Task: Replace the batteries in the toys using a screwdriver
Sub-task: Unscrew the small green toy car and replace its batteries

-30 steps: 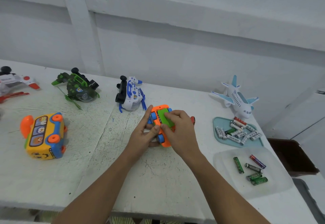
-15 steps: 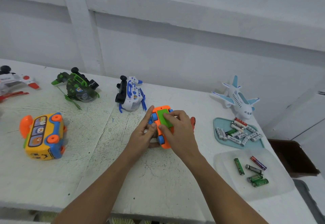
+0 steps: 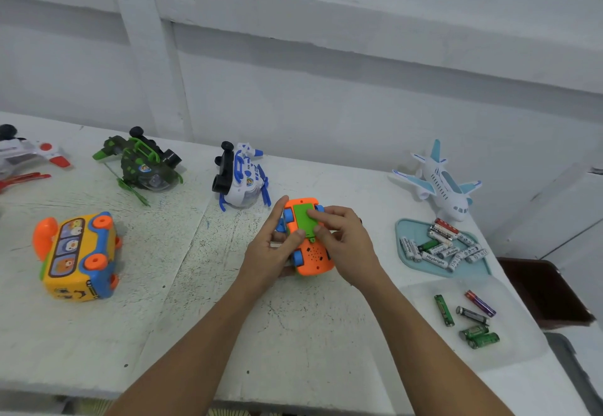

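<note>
We've got the toy car [image 3: 313,259] belly-up at mid-table [image 3: 163,285], probably so the green battery cover [image 3: 301,219] faces us. Left hand [image 3: 267,252] wraps the car's left side, thumb on the cover's lower edge. Right hand [image 3: 349,242] grips the right side, curled fingertips pressing the cover. Car sits between both palms; lifted or resting, can't tell. Battery tray [image 3: 400,231] is near the right hand. No screwdriver clearly visible.

Pretty sure this is a bare-bones workroom. There's a rough whitewashed wall [image 3: 359,95] beyond the left hand [image 3: 270,252] and right hand [image 3: 346,242], a scuffed paint-worn surface [image 3: 156,301], toys [image 3: 78,255] parked out past the left hand, and loose batteries [image 3: 440,246] on trays [image 3: 402,229] beside the right hand.
</note>
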